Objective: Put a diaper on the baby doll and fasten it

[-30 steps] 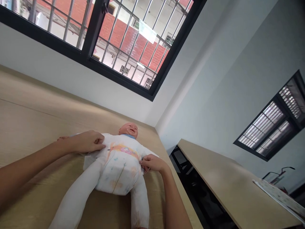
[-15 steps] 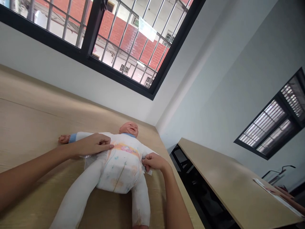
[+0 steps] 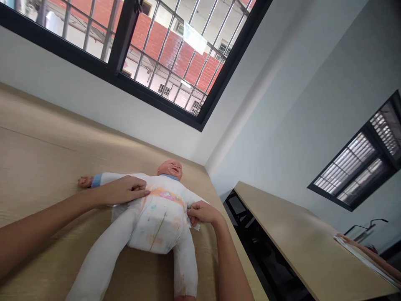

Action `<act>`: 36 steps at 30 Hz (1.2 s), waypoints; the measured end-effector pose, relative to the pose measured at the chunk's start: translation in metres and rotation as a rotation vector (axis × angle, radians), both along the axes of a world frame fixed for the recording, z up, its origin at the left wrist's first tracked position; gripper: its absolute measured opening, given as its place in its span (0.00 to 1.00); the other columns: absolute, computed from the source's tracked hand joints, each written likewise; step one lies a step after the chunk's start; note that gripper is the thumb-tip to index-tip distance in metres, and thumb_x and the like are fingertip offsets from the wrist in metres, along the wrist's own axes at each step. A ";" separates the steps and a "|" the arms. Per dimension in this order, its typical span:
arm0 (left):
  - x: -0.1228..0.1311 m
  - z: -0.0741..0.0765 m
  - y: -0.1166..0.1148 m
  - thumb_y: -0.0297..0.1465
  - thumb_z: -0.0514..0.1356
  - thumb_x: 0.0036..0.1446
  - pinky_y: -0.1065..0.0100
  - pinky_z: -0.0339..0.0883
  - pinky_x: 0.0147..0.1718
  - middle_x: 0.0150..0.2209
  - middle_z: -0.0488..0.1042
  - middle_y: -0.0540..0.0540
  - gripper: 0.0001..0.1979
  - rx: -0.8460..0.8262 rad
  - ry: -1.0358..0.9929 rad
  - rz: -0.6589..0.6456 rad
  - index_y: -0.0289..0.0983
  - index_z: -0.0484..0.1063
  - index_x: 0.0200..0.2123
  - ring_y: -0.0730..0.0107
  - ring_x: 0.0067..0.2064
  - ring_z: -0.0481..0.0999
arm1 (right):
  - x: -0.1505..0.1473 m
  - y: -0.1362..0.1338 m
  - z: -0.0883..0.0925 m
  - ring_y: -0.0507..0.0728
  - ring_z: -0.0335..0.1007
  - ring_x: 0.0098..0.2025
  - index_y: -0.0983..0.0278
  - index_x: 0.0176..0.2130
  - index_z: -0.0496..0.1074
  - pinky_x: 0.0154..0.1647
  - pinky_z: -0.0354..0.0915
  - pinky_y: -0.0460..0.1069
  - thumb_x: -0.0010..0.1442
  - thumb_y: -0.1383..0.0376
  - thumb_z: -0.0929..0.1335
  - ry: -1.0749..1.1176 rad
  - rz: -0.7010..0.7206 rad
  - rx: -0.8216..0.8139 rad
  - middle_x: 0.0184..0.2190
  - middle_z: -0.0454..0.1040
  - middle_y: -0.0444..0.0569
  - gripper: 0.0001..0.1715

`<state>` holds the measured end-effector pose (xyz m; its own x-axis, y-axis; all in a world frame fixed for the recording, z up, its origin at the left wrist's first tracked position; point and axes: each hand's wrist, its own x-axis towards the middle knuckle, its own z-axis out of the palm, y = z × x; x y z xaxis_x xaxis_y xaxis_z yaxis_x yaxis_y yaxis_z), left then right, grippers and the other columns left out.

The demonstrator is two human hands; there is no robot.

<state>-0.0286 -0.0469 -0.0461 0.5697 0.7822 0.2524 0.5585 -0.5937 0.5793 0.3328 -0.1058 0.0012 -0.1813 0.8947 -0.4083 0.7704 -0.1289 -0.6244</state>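
A baby doll (image 3: pixel 171 168) in white clothing with blue cuffs and collar lies on its back on a tan tabletop (image 3: pixel 37 154). Around its waist is a white diaper (image 3: pixel 158 228) with an orange and pink front band. My left hand (image 3: pixel 130 189) is closed at the band's left end, fingers bent against the diaper's edge. At the right side of the diaper, my right hand (image 3: pixel 199 212) is closed in a pinch, with a bit of white material showing beneath it. What lies between the fingers of either hand is hidden.
Behind the table are a wall and a barred window (image 3: pixel 175 54). To the right, past a dark gap, stands a second tan table (image 3: pixel 291 234). Another person's arm (image 3: pixel 369 255) rests there by white sheets (image 3: pixel 360 257). A second window (image 3: pixel 357 159) is at the far right.
Both of my hands keep nearly the same place on the diaper. On the second table, the other person's arm has shifted over the white sheets.
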 end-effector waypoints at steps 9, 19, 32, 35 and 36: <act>0.000 -0.002 0.001 0.52 0.53 0.70 0.65 0.50 0.30 0.27 0.60 0.53 0.26 0.005 -0.021 -0.017 0.40 0.57 0.27 0.68 0.30 0.59 | -0.002 0.000 0.001 0.50 0.72 0.24 0.63 0.23 0.66 0.27 0.61 0.44 0.68 0.67 0.67 -0.068 -0.007 0.001 0.19 0.74 0.41 0.22; -0.001 -0.001 0.000 0.49 0.58 0.67 0.65 0.49 0.29 0.26 0.58 0.52 0.23 -0.071 -0.078 -0.039 0.41 0.57 0.26 0.68 0.29 0.56 | 0.001 0.003 -0.004 0.51 0.73 0.25 0.63 0.22 0.68 0.28 0.64 0.44 0.64 0.69 0.68 -0.084 0.014 0.018 0.20 0.75 0.42 0.18; 0.001 -0.001 -0.002 0.53 0.53 0.70 0.66 0.50 0.30 0.29 0.59 0.52 0.26 -0.053 -0.017 -0.023 0.40 0.56 0.28 0.67 0.31 0.58 | 0.004 0.006 -0.009 0.51 0.72 0.25 0.63 0.21 0.70 0.28 0.64 0.44 0.60 0.69 0.67 -0.089 0.037 0.038 0.20 0.75 0.43 0.16; 0.001 -0.002 -0.001 0.53 0.53 0.70 0.66 0.50 0.30 0.29 0.59 0.52 0.26 -0.058 -0.024 -0.028 0.40 0.56 0.28 0.68 0.31 0.57 | 0.004 0.006 -0.009 0.51 0.72 0.25 0.63 0.21 0.69 0.28 0.65 0.44 0.59 0.69 0.67 -0.086 0.036 0.035 0.20 0.74 0.42 0.16; 0.001 -0.003 -0.001 0.53 0.53 0.70 0.66 0.50 0.30 0.29 0.59 0.52 0.25 -0.057 -0.028 -0.027 0.40 0.56 0.28 0.68 0.31 0.57 | 0.004 0.006 -0.009 0.51 0.72 0.25 0.63 0.20 0.69 0.28 0.64 0.44 0.59 0.69 0.67 -0.085 0.038 0.037 0.20 0.74 0.42 0.16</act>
<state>-0.0280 -0.0481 -0.0486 0.5838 0.7803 0.2243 0.5262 -0.5740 0.6274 0.3367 -0.1001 -0.0078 -0.1811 0.9024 -0.3909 0.8247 -0.0772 -0.5603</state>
